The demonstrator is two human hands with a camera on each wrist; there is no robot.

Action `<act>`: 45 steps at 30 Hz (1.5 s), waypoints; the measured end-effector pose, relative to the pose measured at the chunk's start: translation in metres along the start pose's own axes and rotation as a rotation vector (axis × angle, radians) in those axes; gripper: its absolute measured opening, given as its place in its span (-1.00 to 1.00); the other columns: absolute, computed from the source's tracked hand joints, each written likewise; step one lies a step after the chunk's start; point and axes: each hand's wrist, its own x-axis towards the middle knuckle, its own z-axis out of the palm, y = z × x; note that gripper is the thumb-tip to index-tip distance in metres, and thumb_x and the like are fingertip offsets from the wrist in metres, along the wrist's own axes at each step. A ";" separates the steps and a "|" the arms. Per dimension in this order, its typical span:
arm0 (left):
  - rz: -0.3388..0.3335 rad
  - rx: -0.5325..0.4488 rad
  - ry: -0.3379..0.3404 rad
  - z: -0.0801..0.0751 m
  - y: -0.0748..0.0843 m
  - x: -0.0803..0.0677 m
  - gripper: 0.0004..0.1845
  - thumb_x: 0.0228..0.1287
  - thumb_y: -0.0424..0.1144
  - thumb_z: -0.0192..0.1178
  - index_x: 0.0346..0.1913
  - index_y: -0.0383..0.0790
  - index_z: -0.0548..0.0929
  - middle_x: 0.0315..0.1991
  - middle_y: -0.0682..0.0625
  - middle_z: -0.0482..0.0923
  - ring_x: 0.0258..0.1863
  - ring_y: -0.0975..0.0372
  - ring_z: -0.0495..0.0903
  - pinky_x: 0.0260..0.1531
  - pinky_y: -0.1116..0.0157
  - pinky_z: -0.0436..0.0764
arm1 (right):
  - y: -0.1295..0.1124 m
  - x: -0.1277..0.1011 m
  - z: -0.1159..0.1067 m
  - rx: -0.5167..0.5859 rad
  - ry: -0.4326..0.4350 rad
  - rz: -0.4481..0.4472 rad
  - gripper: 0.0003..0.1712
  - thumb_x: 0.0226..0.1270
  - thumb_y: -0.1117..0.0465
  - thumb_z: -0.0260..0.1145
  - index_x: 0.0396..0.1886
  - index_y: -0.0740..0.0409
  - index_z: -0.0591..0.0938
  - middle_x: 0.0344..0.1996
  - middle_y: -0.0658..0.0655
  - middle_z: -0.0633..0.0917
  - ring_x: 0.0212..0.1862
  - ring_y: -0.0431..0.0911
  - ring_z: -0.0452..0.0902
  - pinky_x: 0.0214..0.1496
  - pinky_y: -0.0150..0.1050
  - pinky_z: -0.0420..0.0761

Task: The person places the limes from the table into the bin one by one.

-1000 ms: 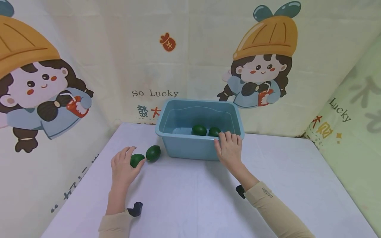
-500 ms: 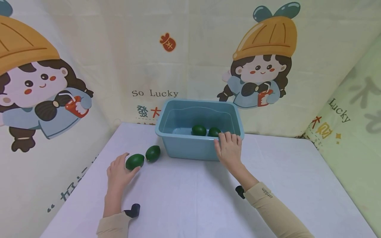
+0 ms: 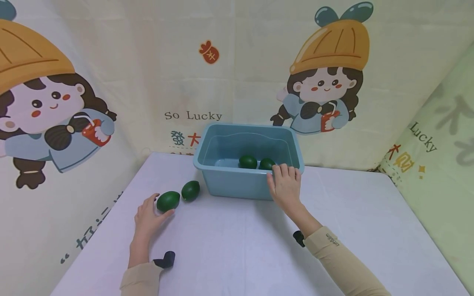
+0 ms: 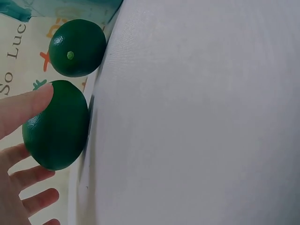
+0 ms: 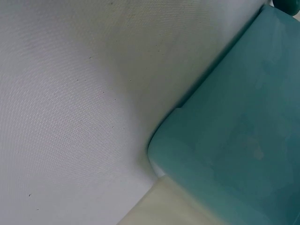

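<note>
Green lime (image 3: 168,201) lies on its side on the table (image 3: 237,246), near the L edge, just L of the bin (image 3: 237,185). Long axis runs roughly L-R in the head view, tilted a bit: its R end points up toward lime 2 (image 3: 190,190) and the bin. In the L wrist view the lime (image 4: 56,126) shows as an elongated oval w/ a thumb tip on its upper L side, fingers fanned loosely below it.

L hand (image 3: 148,220) cups the lime from the near side: thumb & a fingertip touch it, fingers only slightly bent, not wrapped around it. So a light touch, not a firm grasp.

Lime 2 sits just beside the 1st, toward the bin; a tiny gap or contact, can't tell which. Its stem dot faces the L wrist cam (image 4: 77,47).

R hand (image 3: 285,187) rests on the bin's near R rim, fingers hooked over the edge, holding it. R wrist view shows only the bin wall (image 5: 234,140) & table.

2 more limes (image 3: 256,163) lie inside the bin, side by side, near its front wall.
</note>
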 end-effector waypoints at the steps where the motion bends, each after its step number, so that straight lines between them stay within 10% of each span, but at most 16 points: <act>1: -0.006 -0.006 -0.005 0.000 0.000 0.000 -0.11 0.03 0.05 0.28 0.32 -0.28 0.11 0.25 -0.34 0.13 0.19 -0.22 0.08 0.08 -0.20 0.02 | 0.000 0.000 0.000 0.001 -0.002 0.001 -0.31 0.42 -0.16 -0.48 -0.08 0.24 0.42 -0.24 0.20 0.39 -0.16 0.11 0.23 -0.01 0.05 0.16; 20: -0.043 0.013 -0.094 0.004 -0.007 0.007 -0.12 0.08 0.09 0.22 0.33 -0.31 0.09 0.28 -0.35 0.08 0.21 -0.23 0.05 0.08 -0.21 0.03 | 0.000 0.001 -0.001 -0.001 0.015 -0.016 -0.37 0.42 -0.12 -0.42 -0.09 0.24 0.43 -0.26 0.19 0.39 -0.17 0.12 0.25 -0.03 0.04 0.17; 45: -0.019 -0.031 -0.027 0.009 -0.011 0.011 -0.14 0.03 0.10 0.28 0.28 -0.33 0.21 0.22 -0.33 0.18 0.21 -0.18 0.11 0.12 -0.17 0.05 | 0.001 0.000 0.001 -0.014 0.026 -0.015 -0.30 0.42 -0.16 -0.49 -0.10 0.23 0.43 -0.26 0.19 0.39 -0.16 0.11 0.25 -0.02 0.04 0.17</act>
